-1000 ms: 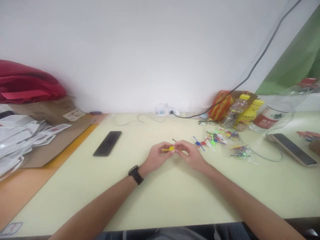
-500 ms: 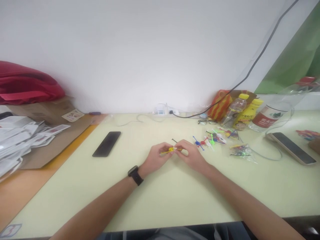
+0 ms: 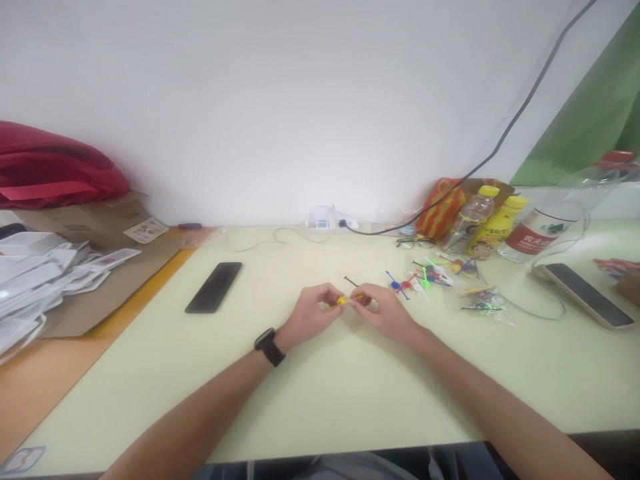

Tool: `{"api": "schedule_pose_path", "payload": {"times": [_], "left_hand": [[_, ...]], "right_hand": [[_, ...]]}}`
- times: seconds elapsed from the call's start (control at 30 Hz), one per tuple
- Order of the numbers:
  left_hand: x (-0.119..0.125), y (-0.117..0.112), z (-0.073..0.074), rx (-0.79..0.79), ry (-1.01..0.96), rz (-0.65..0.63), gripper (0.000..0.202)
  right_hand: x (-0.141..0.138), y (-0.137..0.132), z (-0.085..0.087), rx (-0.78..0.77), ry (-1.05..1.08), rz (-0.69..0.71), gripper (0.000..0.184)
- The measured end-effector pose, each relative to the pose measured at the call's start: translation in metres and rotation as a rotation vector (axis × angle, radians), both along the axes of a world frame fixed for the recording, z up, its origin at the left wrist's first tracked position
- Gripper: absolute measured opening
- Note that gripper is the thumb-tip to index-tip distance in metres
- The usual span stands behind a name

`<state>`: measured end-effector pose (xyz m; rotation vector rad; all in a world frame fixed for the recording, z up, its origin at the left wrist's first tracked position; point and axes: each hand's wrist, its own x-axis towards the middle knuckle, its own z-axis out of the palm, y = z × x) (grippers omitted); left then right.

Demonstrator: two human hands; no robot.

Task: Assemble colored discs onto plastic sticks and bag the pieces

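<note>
My left hand (image 3: 316, 311) is closed in a pinch on a small yellow plastic spinner arrow (image 3: 342, 301), above the middle of the table. Opposite it, my right hand (image 3: 381, 311) is closed with its fingertips at the same yellow piece, touching or nearly touching the left fingertips. Most of the spinner arrow is covered by fingers. A thin black arrow piece (image 3: 351, 281) pokes out just behind my right hand. To the right lie a blue spinner arrow (image 3: 397, 285), a red one (image 3: 406, 285) and a bright green one (image 3: 425, 277).
A black phone (image 3: 214, 288) lies left; another phone (image 3: 587, 295) lies right. Bagged spinner pieces (image 3: 483, 301), glasses (image 3: 415, 243) and several bottles (image 3: 537, 230) stand or lie at right. Stacked white packets (image 3: 60, 267) occupy the left. At the right edge, another person's hand (image 3: 629, 289) partly shows.
My hands stay together in nearly the same place. The yellow spinner arrow has turned slightly between the fingers, and less of its length shows by my left hand.
</note>
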<state>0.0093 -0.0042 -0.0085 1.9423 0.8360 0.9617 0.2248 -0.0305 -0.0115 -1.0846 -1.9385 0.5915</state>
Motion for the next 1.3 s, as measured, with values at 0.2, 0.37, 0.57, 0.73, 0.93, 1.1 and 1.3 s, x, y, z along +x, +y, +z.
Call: {"api": "schedule_pose_path", "payload": {"times": [0.2, 0.37, 0.57, 0.73, 0.93, 1.1, 1.3], "left_hand": [[0.001, -0.002, -0.001, 0.01, 0.0, 0.005, 0.011], [0.003, -0.004, 0.0, -0.09, -0.089, -0.083, 0.017], [0.003, 0.001, -0.003, -0.316, -0.17, -0.135, 0.026], [0.003, 0.006, -0.005, -0.368, -0.24, -0.106, 0.034], [0.002, 0.007, -0.001, -0.374, -0.269, -0.093, 0.034], [0.003, 0.007, -0.001, -0.38, -0.285, -0.084, 0.034], [0.003, 0.007, 0.0, -0.372, -0.278, -0.058, 0.036]], "right_hand": [[0.0, 0.004, 0.001, -0.156, 0.127, 0.046, 0.022], [0.004, 0.013, -0.006, -0.299, 0.293, 0.093, 0.028], [0.006, 0.015, -0.009, -0.303, 0.404, 0.056, 0.038], [0.007, 0.009, -0.008, -0.158, 0.23, -0.018, 0.041], [0.004, 0.002, -0.004, -0.092, 0.195, 0.017, 0.053], [0.006, 0.001, -0.002, -0.144, 0.207, -0.004, 0.037], [0.012, 0.008, 0.003, -0.29, 0.25, 0.028, 0.065]]}}
